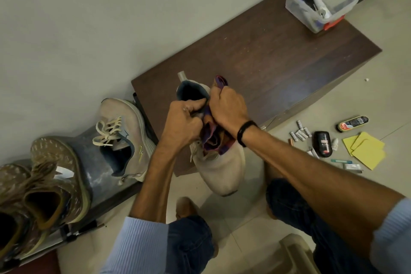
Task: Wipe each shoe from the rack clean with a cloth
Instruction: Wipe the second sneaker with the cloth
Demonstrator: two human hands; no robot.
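A beige sneaker is held in the air in front of the dark wooden cabinet, toe toward me. My left hand grips it at the collar and tongue. My right hand grips a purple and orange cloth bunched against the shoe's laces and opening. The matching beige sneaker sits on the grey shoe rack to the left. A pair of brown patterned shoes stands further left on the rack.
A clear plastic box with bottles stands on the cabinet's far end. On the tiled floor at right lie a shoe polish tin, a black container, small tubes and yellow cloths. My knees are below.
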